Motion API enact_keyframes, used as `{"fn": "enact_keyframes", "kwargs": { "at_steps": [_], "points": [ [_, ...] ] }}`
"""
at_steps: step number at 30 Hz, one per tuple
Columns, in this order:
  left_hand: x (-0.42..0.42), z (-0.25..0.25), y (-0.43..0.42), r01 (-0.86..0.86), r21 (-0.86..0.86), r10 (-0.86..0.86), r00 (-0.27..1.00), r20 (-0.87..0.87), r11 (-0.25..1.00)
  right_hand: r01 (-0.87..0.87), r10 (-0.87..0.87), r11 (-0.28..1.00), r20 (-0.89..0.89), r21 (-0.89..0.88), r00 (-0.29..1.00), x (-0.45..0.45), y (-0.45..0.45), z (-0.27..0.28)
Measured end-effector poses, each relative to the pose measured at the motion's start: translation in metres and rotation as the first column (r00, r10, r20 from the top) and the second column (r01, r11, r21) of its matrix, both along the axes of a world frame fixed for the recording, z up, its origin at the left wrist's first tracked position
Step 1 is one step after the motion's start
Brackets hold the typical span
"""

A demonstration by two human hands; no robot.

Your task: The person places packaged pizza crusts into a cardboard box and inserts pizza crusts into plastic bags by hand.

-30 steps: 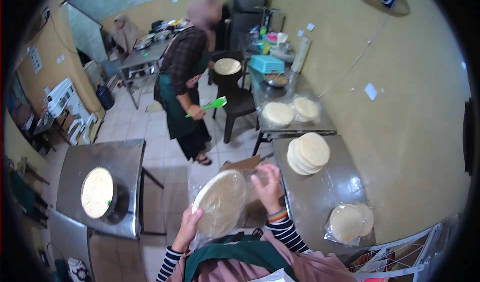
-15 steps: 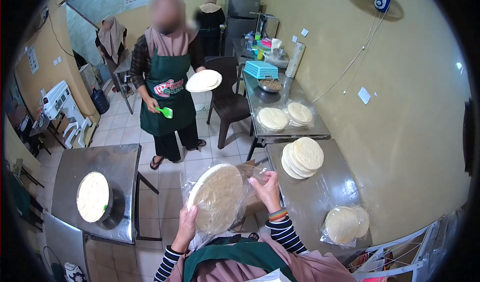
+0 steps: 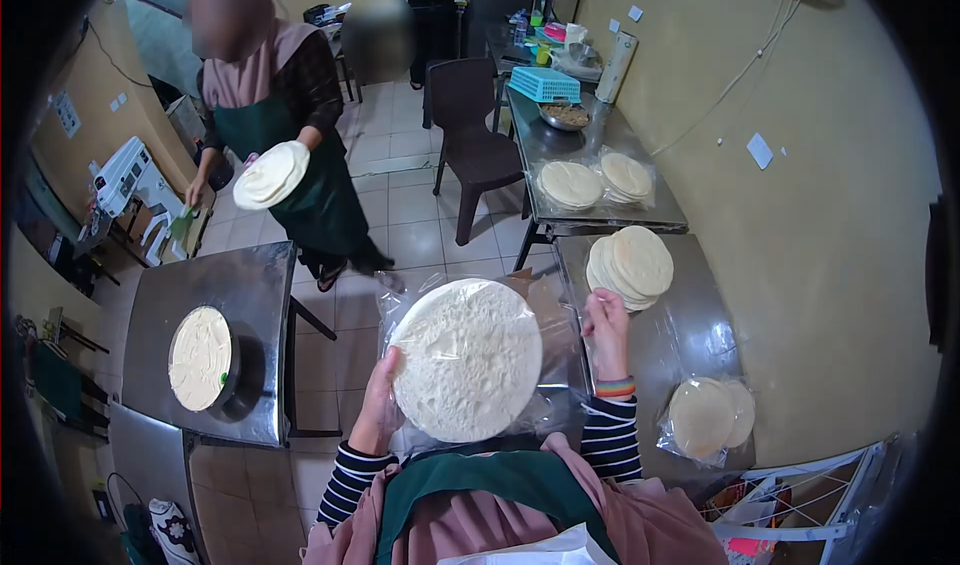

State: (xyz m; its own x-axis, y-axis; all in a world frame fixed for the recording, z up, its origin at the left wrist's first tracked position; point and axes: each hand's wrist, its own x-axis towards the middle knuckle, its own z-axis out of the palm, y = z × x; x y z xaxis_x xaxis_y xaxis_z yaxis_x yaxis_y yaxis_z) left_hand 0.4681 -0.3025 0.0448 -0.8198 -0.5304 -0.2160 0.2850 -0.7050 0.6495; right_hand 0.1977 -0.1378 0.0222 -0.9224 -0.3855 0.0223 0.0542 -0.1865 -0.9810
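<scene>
Shiny metal table (image 3: 690,340) with a stack of pale discs (image 3: 632,268) and, seemingly, two bagged discs (image 3: 708,417)

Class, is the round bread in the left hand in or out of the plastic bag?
In: glossy streaks cross the round bread, and the clear plastic bag shows beyond its edge.

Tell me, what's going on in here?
The camera wearer's left hand holds a flat, pale round in clear plastic; the right hand is close to the plastic's edge. Facing them, a co-worker holds more rounds. A stack and some bagged rounds lie on the right-hand table.
</scene>
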Motion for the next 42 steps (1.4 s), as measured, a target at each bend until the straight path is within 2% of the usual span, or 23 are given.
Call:
{"fn": "enact_keyframes", "kwargs": {
  "at_steps": [2,4,5,6,8,10,13,14,16,17,18,20,22,23,24,26,28,31,33,35,39,40,42],
  "points": [
    [-0.005,0.002,0.001,-0.005,-0.059,0.008,0.999,0.048,0.998,0.096,-0.096,0.995,-0.112,-0.002,0.989,0.001,0.006,0.003],
    [-0.012,0.008,0.006,0.005,-0.187,0.020,0.991,0.133,0.982,-0.160,0.161,0.987,-0.140,0.022,0.977,0.009,0.016,0.008],
    [-0.016,0.010,0.008,0.021,-0.186,0.005,0.990,0.138,0.982,-0.266,0.271,0.961,-0.071,0.076,0.960,0.012,0.020,0.007],
    [-0.020,0.012,0.010,0.032,-0.219,0.001,0.989,0.148,0.975,-0.251,0.256,0.965,-0.067,0.076,0.964,0.015,0.021,0.002],
    [-0.030,0.012,0.014,0.058,-0.252,-0.018,0.987,0.157,0.966,-0.341,0.303,0.929,0.234,0.144,0.924,0.016,0.023,-0.011],
    [-0.040,0.011,0.016,0.136,-0.334,-0.078,0.980,0.182,0.933,-0.393,0.349,0.915,0.305,0.092,0.886,0.013,0.032,-0.019],
    [-0.058,0.011,0.024,0.204,-0.398,-0.131,0.970,0.205,0.894,-0.421,0.468,0.883,0.320,-0.207,0.824,-0.004,0.054,-0.040],
    [-0.065,0.012,0.027,0.216,-0.399,-0.141,0.968,0.209,0.891,-0.410,0.459,0.887,0.322,-0.211,0.828,-0.007,0.061,-0.033],
    [-0.080,0.014,0.034,0.185,-0.361,-0.110,0.969,0.219,0.914,-0.352,0.628,0.685,0.271,-0.638,0.730,-0.015,0.075,-0.015],
    [-0.088,0.014,0.037,0.198,-0.364,-0.121,0.967,0.223,0.910,-0.350,0.759,0.524,0.240,-0.777,0.605,-0.023,0.085,-0.012],
    [-0.096,0.014,0.041,0.181,-0.348,-0.105,0.968,0.227,0.920,-0.339,0.753,0.525,0.240,-0.781,0.613,-0.032,0.095,-0.021],
    [-0.112,0.015,0.049,0.177,-0.336,-0.101,0.968,0.232,0.925,-0.371,0.644,0.733,0.406,-0.570,0.649,-0.046,0.112,-0.050],
    [-0.129,0.016,0.057,0.282,-0.343,-0.197,0.945,0.262,0.896,-0.341,0.571,0.781,0.377,-0.523,0.729,-0.038,0.112,-0.052],
    [-0.140,0.012,0.061,0.380,-0.476,-0.268,0.919,0.288,0.793,-0.313,0.501,0.824,0.348,-0.472,0.793,-0.036,0.110,-0.052],
    [-0.148,0.011,0.067,0.396,-0.475,-0.281,0.913,0.296,0.786,-0.297,0.490,0.827,0.353,-0.477,0.797,-0.039,0.112,-0.053],
    [-0.165,0.013,0.081,0.581,-0.553,-0.323,0.805,0.497,0.597,-0.338,0.459,0.878,0.391,-0.340,0.798,-0.046,0.118,-0.055],
    [-0.179,0.015,0.087,0.609,-0.567,-0.321,0.785,0.530,0.554,-0.254,0.385,0.911,0.454,-0.324,0.803,-0.062,0.138,-0.072],
    [-0.186,0.005,0.081,0.333,-0.447,-0.129,0.895,0.427,0.830,-0.050,0.234,0.940,0.530,-0.339,0.815,-0.092,0.176,-0.076],
    [-0.187,0.008,0.079,0.257,-0.592,0.018,0.908,0.418,0.764,0.022,0.104,0.966,0.463,-0.258,0.880,-0.122,0.196,-0.063],
    [-0.186,0.001,0.076,0.203,-0.650,0.096,0.914,0.393,0.732,0.153,-0.098,0.969,0.268,-0.194,0.958,-0.161,0.209,-0.061],
    [-0.178,-0.003,0.070,-0.022,-0.665,0.333,0.878,0.344,0.746,0.385,-0.377,0.923,-0.167,0.017,0.911,-0.214,0.214,-0.011],
    [-0.179,-0.006,0.070,-0.053,-0.660,0.356,0.873,0.334,0.750,0.402,-0.393,0.915,-0.160,0.028,0.905,-0.222,0.213,-0.013],
    [-0.182,0.003,0.075,0.030,-0.732,0.348,0.866,0.359,0.681,0.432,-0.347,0.892,-0.412,0.133,0.843,-0.226,0.214,-0.030]
  ]
}}
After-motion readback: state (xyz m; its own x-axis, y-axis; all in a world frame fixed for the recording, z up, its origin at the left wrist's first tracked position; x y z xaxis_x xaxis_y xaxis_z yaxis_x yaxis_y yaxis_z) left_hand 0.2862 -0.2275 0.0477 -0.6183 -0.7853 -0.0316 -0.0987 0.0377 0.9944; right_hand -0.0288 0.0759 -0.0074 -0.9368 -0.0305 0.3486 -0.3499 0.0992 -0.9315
